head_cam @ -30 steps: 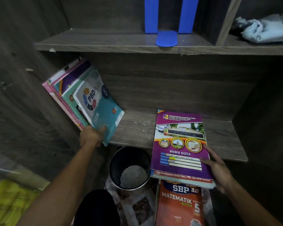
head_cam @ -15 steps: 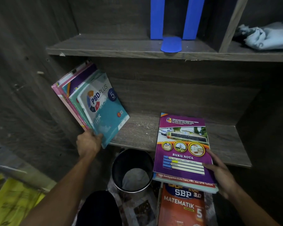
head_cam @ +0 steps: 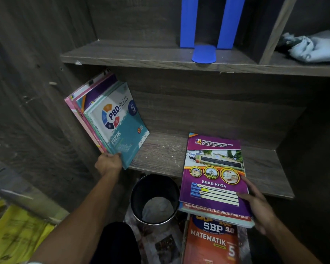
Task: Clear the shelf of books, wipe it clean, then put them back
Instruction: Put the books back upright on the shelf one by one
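Curling round the bottom corner of a leaning stack of softcover books [head_cam: 101, 92], the left grip [head_cam: 109, 163] holds them tilted against the cabinet's side wall, their lower edges on the dark wood-grain lower shelf [head_cam: 160, 157] just above that grip. Frontmost is a teal-and-white workbook [head_cam: 120, 126] printed "PBD PLUS", "FIZIK" and a "5" in a dark circle; pink and purple covers fan out behind it. The right grip [head_cam: 255, 202] clasps the right edge of a glossy purple notebook [head_cam: 213, 168], fingers on its cover, which reads "BUKU NOTA" under three gold-ringed photos. It lies flat to the left of that grip, overhanging the shelf's front edge, on a second book with a red strip [head_cam: 217, 213] reading "100% Berdasarkan Buku Teks, PBD, dan SPM Terkini". Below the right grip lies an orange book [head_cam: 210, 242] marked "SBP 3.0 MATEMATIK 5". Between both grips stands a round black bin [head_cam: 154, 185].
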Demonstrator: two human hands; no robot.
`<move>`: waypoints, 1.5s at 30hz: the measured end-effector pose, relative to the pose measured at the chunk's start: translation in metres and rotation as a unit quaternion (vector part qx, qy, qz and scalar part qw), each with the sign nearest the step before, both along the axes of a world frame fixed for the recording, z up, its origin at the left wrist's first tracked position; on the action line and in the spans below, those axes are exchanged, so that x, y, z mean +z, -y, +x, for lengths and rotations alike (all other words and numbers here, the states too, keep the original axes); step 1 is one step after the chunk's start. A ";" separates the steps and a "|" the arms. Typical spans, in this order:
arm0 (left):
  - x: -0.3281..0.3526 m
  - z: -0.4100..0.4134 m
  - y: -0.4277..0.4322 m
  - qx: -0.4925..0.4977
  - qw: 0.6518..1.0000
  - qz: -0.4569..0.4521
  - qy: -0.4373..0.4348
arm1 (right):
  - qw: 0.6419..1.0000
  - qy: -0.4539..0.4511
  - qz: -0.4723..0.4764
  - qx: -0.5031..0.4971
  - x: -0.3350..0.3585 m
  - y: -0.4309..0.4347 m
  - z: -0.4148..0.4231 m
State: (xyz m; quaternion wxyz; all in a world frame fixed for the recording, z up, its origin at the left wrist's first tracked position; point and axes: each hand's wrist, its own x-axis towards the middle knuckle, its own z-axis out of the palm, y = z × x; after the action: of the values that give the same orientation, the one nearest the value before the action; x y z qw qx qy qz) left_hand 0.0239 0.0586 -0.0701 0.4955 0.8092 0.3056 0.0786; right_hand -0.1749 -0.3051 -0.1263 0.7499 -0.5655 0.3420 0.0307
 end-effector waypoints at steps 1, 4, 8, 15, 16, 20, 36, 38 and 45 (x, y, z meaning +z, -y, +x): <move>-0.002 0.003 -0.001 -0.002 1.000 -0.011 -0.020 | 1.000 -0.001 -0.002 -0.002 0.000 0.000 0.000; -0.013 0.016 -0.009 -0.029 0.995 -0.074 -0.053 | 1.000 -0.001 0.000 -0.009 0.001 -0.001 -0.001; -0.027 0.033 -0.020 -0.081 0.990 -0.086 -0.072 | 1.000 0.006 0.007 -0.008 0.001 -0.001 -0.001; -0.019 0.026 -0.016 -0.164 0.978 0.056 -0.116 | 1.000 0.010 -0.014 -0.004 0.002 0.000 0.000; -0.022 0.024 -0.017 -0.168 0.979 0.039 -0.111 | 1.000 0.012 -0.011 -0.004 0.002 0.000 0.000; -0.027 -0.001 -0.004 -0.219 0.962 -0.029 -0.162 | 1.000 0.012 -0.004 -0.011 0.001 0.000 0.001; -0.046 -0.065 0.134 -0.514 0.844 -0.009 -0.151 | 0.999 0.030 0.011 -0.033 -0.004 0.002 0.000; -0.043 -0.061 0.133 -0.504 0.849 -0.036 -0.156 | 0.998 0.033 0.026 -0.045 -0.007 0.003 -0.001; -0.012 -0.048 0.116 -0.479 0.807 -0.253 -0.235 | 0.995 0.024 0.047 -0.086 -0.006 0.004 0.001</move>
State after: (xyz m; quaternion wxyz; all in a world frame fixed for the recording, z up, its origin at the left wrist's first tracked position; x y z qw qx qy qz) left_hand -0.0245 -0.0572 -0.0824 0.5701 0.6930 -0.0046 -0.4413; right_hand -0.1741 -0.3088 -0.1321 0.7833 -0.4987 0.3698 -0.0313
